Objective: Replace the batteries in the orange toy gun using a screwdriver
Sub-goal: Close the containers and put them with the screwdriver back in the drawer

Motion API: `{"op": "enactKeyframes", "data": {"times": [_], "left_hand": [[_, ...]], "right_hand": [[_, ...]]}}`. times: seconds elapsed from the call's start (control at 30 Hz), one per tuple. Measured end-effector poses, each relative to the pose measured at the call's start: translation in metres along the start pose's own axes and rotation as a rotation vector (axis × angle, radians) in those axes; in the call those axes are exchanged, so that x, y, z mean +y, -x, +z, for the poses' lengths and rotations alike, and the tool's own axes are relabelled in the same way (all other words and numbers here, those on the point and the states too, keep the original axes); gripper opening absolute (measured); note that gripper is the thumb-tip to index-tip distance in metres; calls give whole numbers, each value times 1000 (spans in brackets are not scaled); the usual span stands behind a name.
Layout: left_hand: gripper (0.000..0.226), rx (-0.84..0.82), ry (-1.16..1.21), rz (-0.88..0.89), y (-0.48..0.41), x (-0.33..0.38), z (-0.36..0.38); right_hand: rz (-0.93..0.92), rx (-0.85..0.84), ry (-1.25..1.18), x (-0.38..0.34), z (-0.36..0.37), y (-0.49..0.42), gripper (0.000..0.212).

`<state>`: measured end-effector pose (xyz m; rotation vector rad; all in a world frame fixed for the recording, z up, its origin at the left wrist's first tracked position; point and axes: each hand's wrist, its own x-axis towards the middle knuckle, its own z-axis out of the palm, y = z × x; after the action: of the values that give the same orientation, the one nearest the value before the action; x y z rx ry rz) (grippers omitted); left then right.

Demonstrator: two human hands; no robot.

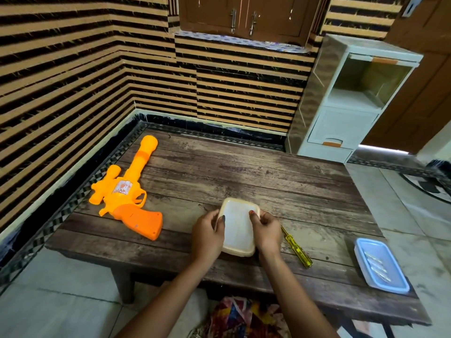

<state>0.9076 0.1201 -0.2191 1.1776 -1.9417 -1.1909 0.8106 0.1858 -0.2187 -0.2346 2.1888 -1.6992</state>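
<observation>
An orange toy gun (127, 193) lies flat on the left part of the low wooden table (244, 174), barrel pointing away from me. A cream plastic box (238, 228) stands near the table's front edge. My left hand (207, 234) grips its left side and my right hand (267, 230) grips its right side, thumbs on top of the lid. Just right of my right hand lies a yellow-handled screwdriver (296, 247). A blue tray (380, 264) at the front right corner holds several batteries (375, 265).
Striped walls close in behind and to the left of the table. A white plastic drawer unit (346, 103) stands at the table's far right corner. Tiled floor lies to the right and in front. Patterned cloth (241, 318) shows below the table's front edge.
</observation>
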Motion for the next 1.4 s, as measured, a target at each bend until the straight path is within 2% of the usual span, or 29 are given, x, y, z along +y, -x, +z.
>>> {"op": "enactKeyframes", "data": {"times": [0.07,0.13,0.27,0.4,0.5,0.7,1.03,1.13,1.23,1.33,1.4], "left_hand": [[29,5,27,-19,2,1,1],[27,3,29,-20,2,1,2],[20,-87,105,-30,0,-5,-1],[30,-154,215,-45,-5,10,-11],[33,-65,163,63,-9,23,-13],[27,117,199,145,4,14,3],[25,109,190,225,1,12,8],[25,27,147,181,-1,15,7],[26,-166,100,49,-5,13,5],[42,-365,237,-115,3,3,-2],[29,-403,358,-113,10,-4,-9]], "right_hand": [[2,-2,1,1,0,2,16],[10,-15,-9,1,2,2,11],[-17,-77,-146,2,-1,9,5],[-191,-227,-205,-4,-10,25,15],[-270,-305,-174,-12,-8,31,17],[-372,-303,-111,-17,-6,27,21],[-356,-215,-103,-12,-3,26,30],[-288,-182,-107,-9,-3,23,32],[-118,-155,-182,-3,-5,20,31],[70,-64,-385,7,-11,14,31],[105,-15,-479,11,-11,13,30]]}}
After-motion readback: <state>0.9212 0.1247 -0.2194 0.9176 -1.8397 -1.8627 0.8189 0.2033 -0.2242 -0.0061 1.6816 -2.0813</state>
